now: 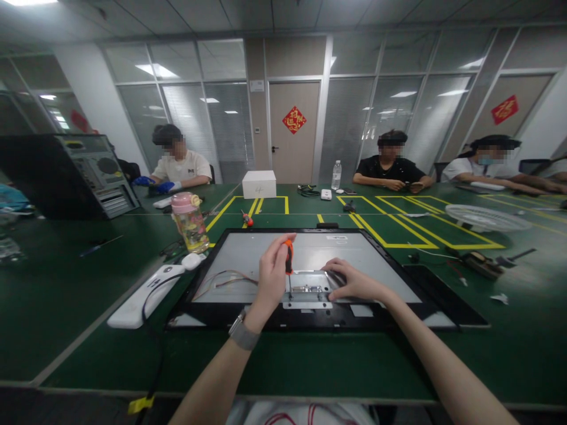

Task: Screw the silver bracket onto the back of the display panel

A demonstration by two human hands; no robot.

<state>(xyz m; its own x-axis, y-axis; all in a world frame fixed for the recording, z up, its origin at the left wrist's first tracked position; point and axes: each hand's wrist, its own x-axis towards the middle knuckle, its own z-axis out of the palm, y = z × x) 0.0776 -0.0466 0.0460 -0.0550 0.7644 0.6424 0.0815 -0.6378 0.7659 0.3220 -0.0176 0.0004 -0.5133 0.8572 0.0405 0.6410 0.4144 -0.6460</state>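
Observation:
A monitor panel (248, 251) lies face down on the green table, its grey metal back showing inside a black frame. My left hand (271, 277) is closed round an orange-handled screwdriver (289, 257), held upright with its tip on a small metal bracket (306, 292) near the panel's front edge. My right hand (352, 280) rests on the right side of that bracket, fingers curled and pressed down on it. Thin coloured wires (221, 277) run across the panel's left part.
A white device with a black cable (142, 295) lies left of the panel, beside a pink-lidded bottle (190, 221). Farther back stand a white box (259, 184), a water bottle (336, 175), a fan grille (485, 217) and an open computer case (66, 174). Three people sit along the far side.

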